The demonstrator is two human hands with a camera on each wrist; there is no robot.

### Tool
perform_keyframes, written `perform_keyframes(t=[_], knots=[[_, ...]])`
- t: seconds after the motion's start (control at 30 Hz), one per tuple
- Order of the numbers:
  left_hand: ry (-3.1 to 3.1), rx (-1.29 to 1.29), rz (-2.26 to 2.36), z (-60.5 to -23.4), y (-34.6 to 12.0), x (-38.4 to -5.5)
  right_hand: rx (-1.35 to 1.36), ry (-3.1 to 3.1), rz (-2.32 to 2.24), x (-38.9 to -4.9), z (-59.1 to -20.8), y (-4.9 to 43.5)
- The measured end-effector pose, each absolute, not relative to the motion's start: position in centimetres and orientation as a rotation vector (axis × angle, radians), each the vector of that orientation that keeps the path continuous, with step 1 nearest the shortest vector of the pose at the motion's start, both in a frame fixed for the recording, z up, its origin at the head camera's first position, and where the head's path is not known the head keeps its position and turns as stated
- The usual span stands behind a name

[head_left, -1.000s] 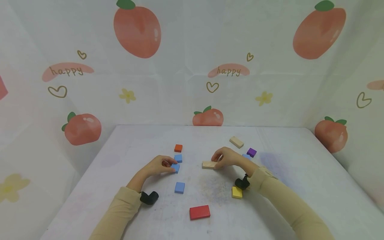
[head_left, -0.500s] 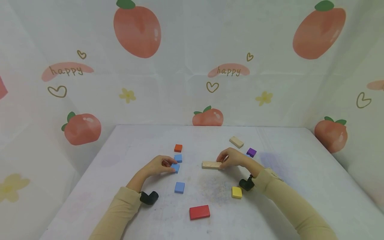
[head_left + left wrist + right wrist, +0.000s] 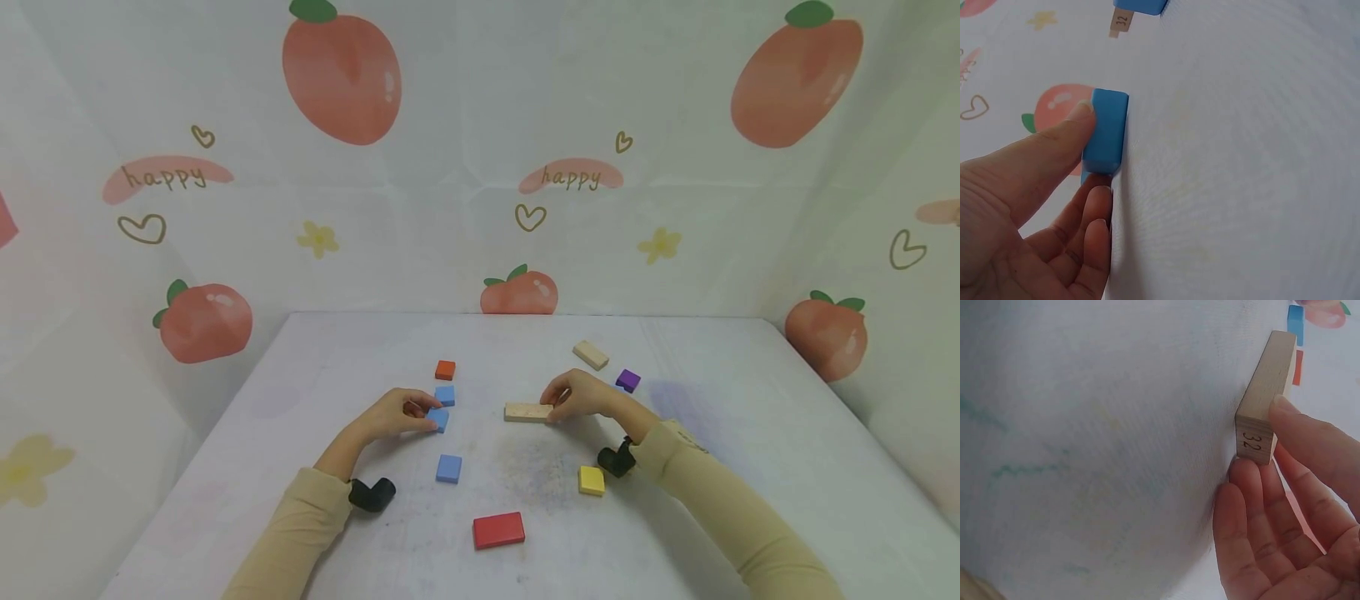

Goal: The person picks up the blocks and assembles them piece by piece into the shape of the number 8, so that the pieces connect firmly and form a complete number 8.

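Note:
My left hand (image 3: 397,414) pinches a small blue block (image 3: 438,421) at the left of the table's middle. In the left wrist view the thumb lies on one face of that blue block (image 3: 1107,131), with fingers behind and below it. My right hand (image 3: 581,395) pinches the right end of a long plain wooden block (image 3: 527,412) lying crosswise. The end of this wooden block (image 3: 1269,381), marked 32, faces the right wrist camera, thumb on one side and fingers on the other. A gap of tabletop separates the two held blocks.
Behind the held blue block lie another blue block (image 3: 445,395) and an orange one (image 3: 446,370). Nearer are a blue block (image 3: 449,469), a red one (image 3: 498,531) and a yellow one (image 3: 591,481). A wooden block (image 3: 591,355) and a purple one (image 3: 628,381) lie beyond my right hand.
My right hand has shifted rightward from nearer the wooden block's middle to its right end, while the block stayed in place. My left hand and its blue block have not moved.

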State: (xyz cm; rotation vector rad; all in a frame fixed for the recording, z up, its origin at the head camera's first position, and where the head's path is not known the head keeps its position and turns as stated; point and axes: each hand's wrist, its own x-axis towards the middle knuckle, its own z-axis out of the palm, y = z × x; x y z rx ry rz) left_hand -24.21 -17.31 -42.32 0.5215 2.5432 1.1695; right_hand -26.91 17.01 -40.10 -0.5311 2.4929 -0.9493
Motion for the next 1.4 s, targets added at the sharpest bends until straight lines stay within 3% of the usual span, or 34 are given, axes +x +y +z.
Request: perform_keyframes(t=[1.4], knots=[[2.591,0.562,1.145,-41.5,-15.6,-24.5,-0.483,2.485,-1.015,-26.8,-40.5,17.0]])
